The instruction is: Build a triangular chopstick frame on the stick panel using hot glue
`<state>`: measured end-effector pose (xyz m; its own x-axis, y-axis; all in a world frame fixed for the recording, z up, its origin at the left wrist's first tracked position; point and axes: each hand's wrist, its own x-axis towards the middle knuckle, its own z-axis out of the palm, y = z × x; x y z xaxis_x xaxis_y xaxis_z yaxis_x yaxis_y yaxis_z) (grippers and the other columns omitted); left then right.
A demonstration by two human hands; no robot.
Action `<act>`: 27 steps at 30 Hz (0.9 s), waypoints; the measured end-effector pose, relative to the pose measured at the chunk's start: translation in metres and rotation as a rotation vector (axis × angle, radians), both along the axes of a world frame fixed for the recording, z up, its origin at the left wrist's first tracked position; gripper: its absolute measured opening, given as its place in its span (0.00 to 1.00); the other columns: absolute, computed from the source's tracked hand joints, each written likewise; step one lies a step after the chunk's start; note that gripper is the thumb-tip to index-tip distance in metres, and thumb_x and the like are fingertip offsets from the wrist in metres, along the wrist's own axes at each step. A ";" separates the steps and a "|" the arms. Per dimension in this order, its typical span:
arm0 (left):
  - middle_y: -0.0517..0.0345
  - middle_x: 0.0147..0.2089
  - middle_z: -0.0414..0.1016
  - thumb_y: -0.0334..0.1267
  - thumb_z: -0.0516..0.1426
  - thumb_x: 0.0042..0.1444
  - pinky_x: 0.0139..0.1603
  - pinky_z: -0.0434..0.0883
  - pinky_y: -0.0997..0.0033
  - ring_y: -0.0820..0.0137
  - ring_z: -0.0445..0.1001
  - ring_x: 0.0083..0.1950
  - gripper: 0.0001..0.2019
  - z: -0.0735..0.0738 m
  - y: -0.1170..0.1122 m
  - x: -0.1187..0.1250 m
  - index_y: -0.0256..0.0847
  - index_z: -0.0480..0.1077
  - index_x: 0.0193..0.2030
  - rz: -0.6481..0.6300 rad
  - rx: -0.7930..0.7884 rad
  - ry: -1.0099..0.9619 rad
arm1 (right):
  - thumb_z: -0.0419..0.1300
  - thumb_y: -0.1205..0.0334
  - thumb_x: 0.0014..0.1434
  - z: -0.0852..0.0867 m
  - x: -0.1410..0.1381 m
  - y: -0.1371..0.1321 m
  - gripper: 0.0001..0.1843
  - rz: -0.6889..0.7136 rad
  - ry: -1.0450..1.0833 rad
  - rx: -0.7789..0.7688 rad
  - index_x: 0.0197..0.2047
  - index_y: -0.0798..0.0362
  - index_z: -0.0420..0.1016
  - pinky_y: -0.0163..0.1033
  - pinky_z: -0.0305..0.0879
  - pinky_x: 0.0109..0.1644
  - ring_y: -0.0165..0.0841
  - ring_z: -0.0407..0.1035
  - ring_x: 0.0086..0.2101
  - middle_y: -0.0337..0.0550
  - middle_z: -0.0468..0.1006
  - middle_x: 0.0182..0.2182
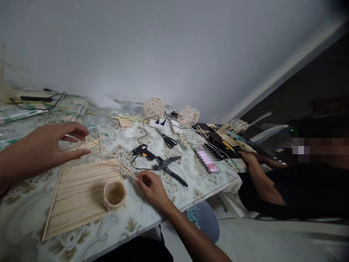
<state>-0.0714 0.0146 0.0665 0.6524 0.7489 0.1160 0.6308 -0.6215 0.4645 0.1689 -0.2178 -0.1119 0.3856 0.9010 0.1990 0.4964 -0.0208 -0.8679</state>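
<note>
Thin wooden sticks (110, 157) stretch between my two hands, above a flat panel of sticks laid side by side (79, 196). Their left ends lie between the thumb and fingers of my left hand (67, 142), which seem to span a short stick piece. My right hand (152, 189) pinches their right ends between thumb and fingertips, near the panel's right edge. On the panel's lower right stands a small round cup made of sticks (114, 196). A black glue gun (143, 151) and black-handled cutters (170, 169) lie just beyond my right hand.
At the back are two openwork stick balls (154, 107), a power strip (157, 124), scissors (168, 140) and bagged sticks (75, 111). A co-worker's arm (263, 178) rests at the right. A grey bin (205, 220) stands below the table edge (191, 202).
</note>
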 end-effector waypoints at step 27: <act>0.65 0.30 0.69 0.65 0.63 0.39 0.35 0.61 0.72 0.72 0.68 0.31 0.27 -0.002 0.002 -0.009 0.44 0.72 0.34 -0.063 0.211 -0.088 | 0.65 0.55 0.64 -0.007 0.003 -0.003 0.08 -0.031 -0.017 0.007 0.41 0.51 0.82 0.38 0.66 0.33 0.33 0.71 0.27 0.41 0.82 0.29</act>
<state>-0.0804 0.0165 0.0642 0.6777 0.6602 0.3239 0.5504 -0.7475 0.3719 0.1715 -0.2204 -0.1192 0.4099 0.8871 0.2121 0.5105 -0.0304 -0.8593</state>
